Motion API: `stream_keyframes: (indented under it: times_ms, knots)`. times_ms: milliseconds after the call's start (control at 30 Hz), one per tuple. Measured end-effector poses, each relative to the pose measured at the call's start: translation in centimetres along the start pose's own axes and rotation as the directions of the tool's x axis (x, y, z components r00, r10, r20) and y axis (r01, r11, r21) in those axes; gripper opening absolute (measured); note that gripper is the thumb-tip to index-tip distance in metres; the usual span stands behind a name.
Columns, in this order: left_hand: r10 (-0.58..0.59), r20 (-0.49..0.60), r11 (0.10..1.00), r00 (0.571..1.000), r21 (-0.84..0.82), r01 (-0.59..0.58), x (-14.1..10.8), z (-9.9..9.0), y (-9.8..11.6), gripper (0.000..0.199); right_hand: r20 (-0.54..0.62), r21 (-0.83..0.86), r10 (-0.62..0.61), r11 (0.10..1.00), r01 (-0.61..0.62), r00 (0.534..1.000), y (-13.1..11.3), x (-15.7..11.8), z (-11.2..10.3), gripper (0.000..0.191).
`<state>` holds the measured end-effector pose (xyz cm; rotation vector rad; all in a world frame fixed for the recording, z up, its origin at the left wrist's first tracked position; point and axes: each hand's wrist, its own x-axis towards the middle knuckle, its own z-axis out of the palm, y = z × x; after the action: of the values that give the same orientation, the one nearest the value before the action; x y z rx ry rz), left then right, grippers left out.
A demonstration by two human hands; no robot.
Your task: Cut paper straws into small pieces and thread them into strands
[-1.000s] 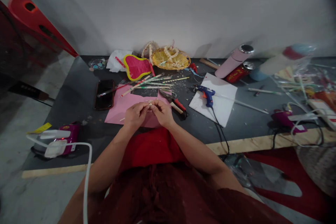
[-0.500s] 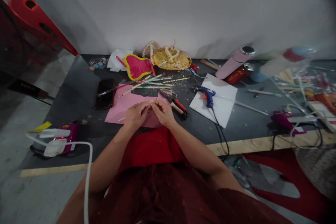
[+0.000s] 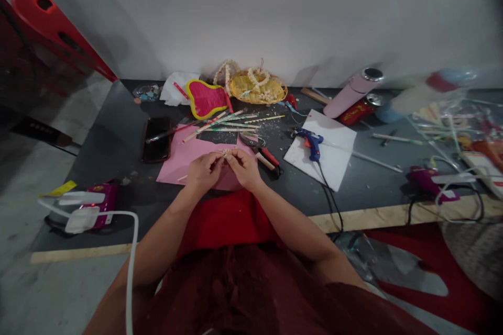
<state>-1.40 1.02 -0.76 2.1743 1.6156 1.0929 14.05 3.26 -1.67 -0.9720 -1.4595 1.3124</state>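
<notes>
in the head view, it's all happening at the fingertips: the left hand [image 3: 202,171] and the right hand [image 3: 244,168] meet thumb to finger, both pinching one small pale piece [image 3: 226,152], its ridged top edge peeking out between them. the rest is hidden by the fingers, so no telling its full shape. it's held over the near part of a pink sheet [image 3: 178,159], torn or cut along its far edge. looks like close two-handed shaping or pressing is the step in hand, and from here the next move seems to call for a steady, light pinch from both sides, since something that small could slip or snap. just beside the right hand lie the red-handled cutters [image 3: 270,156]; beyond the hands, a scatter of thin patterned sticks [image 3: 231,130]. farther right, the blue glue gun [image 3: 312,142] rests on a white board [image 3: 342,159], touched by neither hand.
</notes>
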Motion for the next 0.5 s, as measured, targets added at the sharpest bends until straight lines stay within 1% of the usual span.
stream_keyframes:
  times_ms: [500]
  knots:
    - [-0.007,0.002,1.000,1.000,-0.026,0.007,0.05,-0.37,0.48,0.019,-0.010,-0.026,-0.008,1.000,0.008,1.000,0.09,-0.08,-0.03,0.033]
